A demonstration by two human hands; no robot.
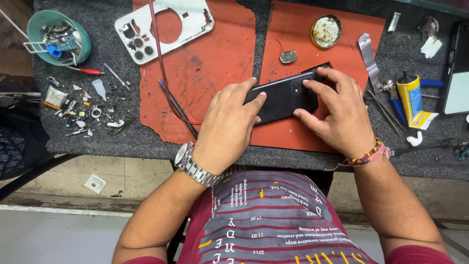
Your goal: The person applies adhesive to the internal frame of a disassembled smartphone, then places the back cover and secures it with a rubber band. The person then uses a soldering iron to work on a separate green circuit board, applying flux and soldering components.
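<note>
We see a glossy black phone (283,100) on worn, matt orange rubber mats (205,63). Under them lies rough dark grey cloth (97,142). A shiny metal watch (193,165) glints near.

Left arm: we see our bare forearm rising from the lower left, a metal wristwatch (194,165) at the wrist.
Left hand (228,127): palm down, our fingers (254,98) curl forward and press together, thumb tucked along the inner edge.
Right arm: our bare forearm comes up from the lower right, a beaded bracelet (367,154) around the wrist.
Right hand (337,115): palm down, our fingers (320,87) spread and bend leftward, thumb low and pointing toward the left hand.
Relation: our two hands sit close together, fingertips nearly meeting, both closed in a grip.
</note>
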